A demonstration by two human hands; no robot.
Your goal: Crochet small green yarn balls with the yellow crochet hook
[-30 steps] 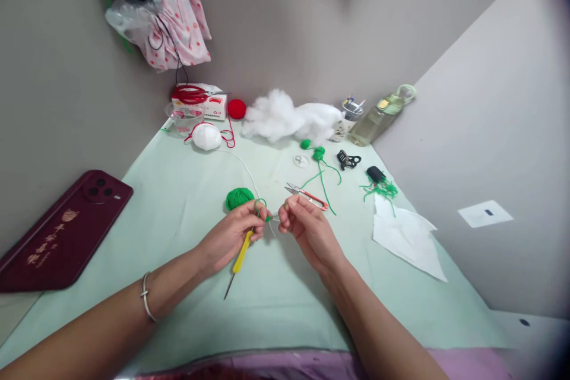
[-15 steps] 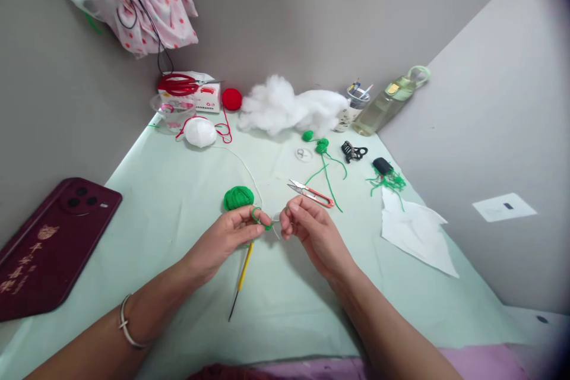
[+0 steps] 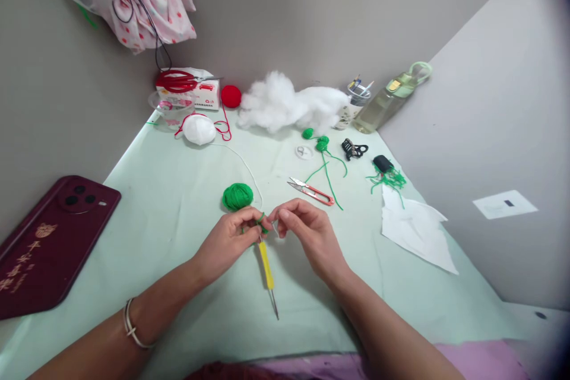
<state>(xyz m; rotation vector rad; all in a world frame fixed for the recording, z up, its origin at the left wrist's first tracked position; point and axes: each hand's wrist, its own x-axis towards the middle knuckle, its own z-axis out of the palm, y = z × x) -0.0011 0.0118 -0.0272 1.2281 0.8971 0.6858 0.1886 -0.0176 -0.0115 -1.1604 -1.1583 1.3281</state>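
My left hand [image 3: 238, 231] is closed in a pinch on a small piece of green yarn work [image 3: 264, 229], with green yarn looped about the fingers. A crochet hook [image 3: 266, 264] with a yellow grip hangs down from that piece, its metal end toward me. My right hand [image 3: 303, 228] meets the left at the fingertips, thumb and forefinger pinched by a short white yarn end [image 3: 275, 229]. A green yarn ball [image 3: 237, 196] lies just beyond my left hand. White yarn runs back from my hands to a white yarn ball [image 3: 200, 130].
Orange-handled thread snips [image 3: 310, 191] lie beyond my right hand. White stuffing [image 3: 285, 104], a red yarn ball [image 3: 231, 96], a cup [image 3: 354, 107] and a bottle [image 3: 387, 101] stand along the back. A phone [image 3: 57, 243] is at left, white paper [image 3: 416, 228] at right.
My right hand has come left to touch the left fingertips. The crochet hook has swung so its lower end points more to the right.
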